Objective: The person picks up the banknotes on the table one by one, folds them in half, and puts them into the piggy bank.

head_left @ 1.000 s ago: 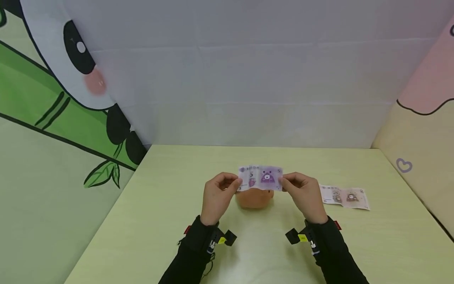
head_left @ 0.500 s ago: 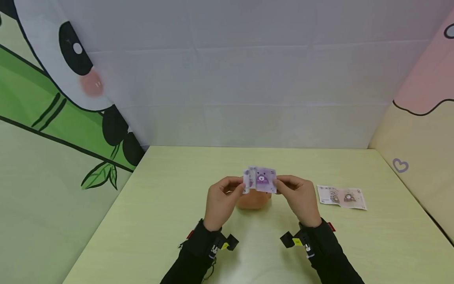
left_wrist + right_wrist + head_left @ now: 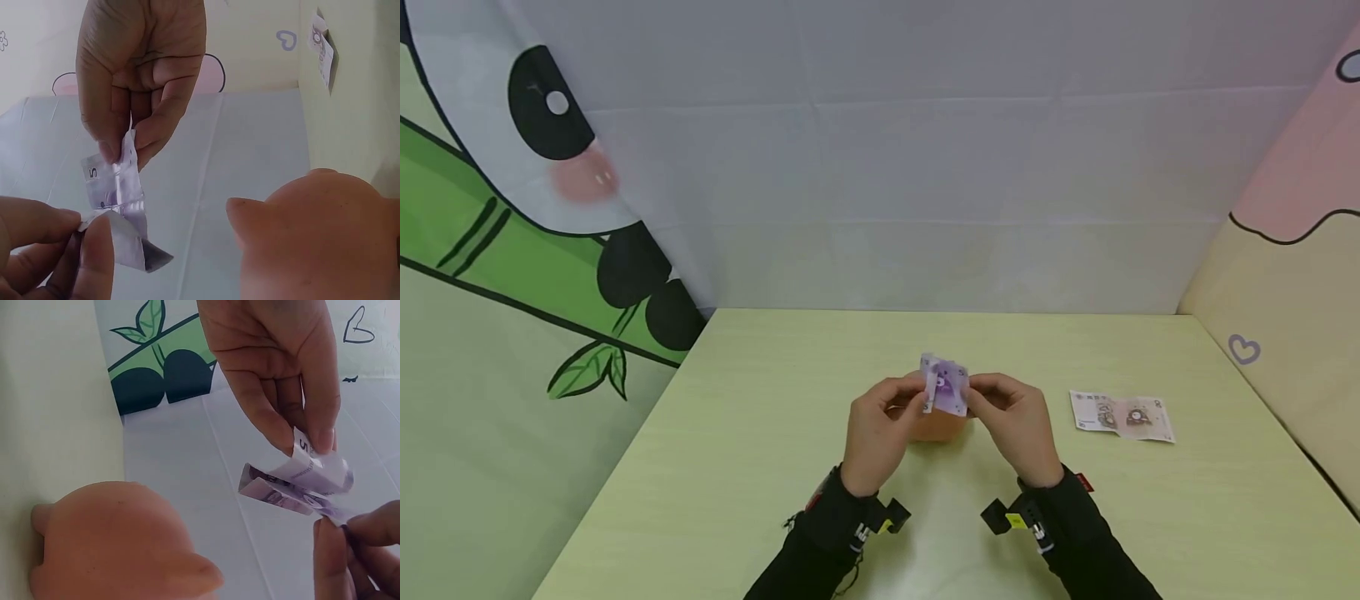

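Both hands pinch the folded purple 5 note (image 3: 945, 388): left hand (image 3: 882, 427) and right hand (image 3: 1011, 427) each clamp thumb and fingertips on 1 end, above the orange piggy bank (image 3: 937, 425). Edges should align before creasing. 2nd note (image 3: 1122, 415) lies on table (image 3: 737, 467), well right.

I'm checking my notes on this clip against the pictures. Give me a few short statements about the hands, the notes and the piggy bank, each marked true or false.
1. Both hands pinch the purple banknote. True.
2. The purple banknote lies flat on the table. False: it is held folded above the piggy bank.
3. A second banknote lies on the table beyond the right hand. True.
4. The left hand grips the piggy bank. False: it pinches the purple banknote.
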The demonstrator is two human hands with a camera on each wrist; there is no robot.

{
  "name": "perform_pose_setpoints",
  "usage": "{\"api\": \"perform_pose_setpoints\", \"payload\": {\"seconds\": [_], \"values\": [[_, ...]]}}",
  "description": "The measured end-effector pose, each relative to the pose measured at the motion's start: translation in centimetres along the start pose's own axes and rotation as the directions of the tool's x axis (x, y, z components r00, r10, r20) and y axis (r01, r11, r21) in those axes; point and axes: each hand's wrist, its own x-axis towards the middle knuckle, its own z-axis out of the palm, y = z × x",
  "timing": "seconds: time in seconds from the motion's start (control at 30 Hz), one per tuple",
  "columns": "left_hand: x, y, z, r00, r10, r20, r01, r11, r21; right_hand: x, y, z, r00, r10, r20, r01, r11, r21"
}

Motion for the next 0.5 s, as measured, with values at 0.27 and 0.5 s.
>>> {"api": "perform_pose_setpoints", "payload": {"seconds": [0.27, 0.5], "values": [[-0.3, 0.0, 0.4, 0.998, 0.063, 0.017, -0.064, 0.997, 0.050, -0.3, 0.0, 0.7, 0.999, -0.027, 0.024, 0.026, 0.999, 0.035], [-0.5, 0.0, 0.7, 0.997, 0.075, 0.035, -0.076, 0.997, 0.023, -0.3, -0.1, 1.1, 0.999, -0.048, 0.024, 0.047, 0.998, 0.036]]}}
